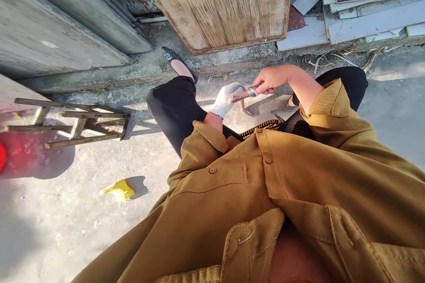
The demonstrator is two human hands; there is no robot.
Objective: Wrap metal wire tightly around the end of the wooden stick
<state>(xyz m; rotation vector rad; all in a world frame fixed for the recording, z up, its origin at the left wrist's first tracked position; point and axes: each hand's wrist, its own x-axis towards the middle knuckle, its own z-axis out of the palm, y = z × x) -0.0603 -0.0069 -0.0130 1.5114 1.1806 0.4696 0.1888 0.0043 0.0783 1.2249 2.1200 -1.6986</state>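
Observation:
My left hand (227, 98), in a white knitted glove, is closed around a short brown wooden handle (239, 97) near its left end. Silvery wire (252, 91) is wound in a band round the right part of this handle. Bare, my right hand (274, 78) grips just beside the wire, thumb and fingers pressed together. Whether it holds the handle or a wire end is hidden by the fingers. A thin, curved brownish piece (245, 108) shows just below the handle; I cannot tell whether it joins it. Both hands are above the concrete ground between my knees.
A wooden stool (89, 119) lies on its side at the left, near a blurred red object (2, 157). Some crumpled yellow thing (120, 190) is on the ground. Ahead stand a plank panel (229, 4) and, at right, stacked tiles or boards (375, 22).

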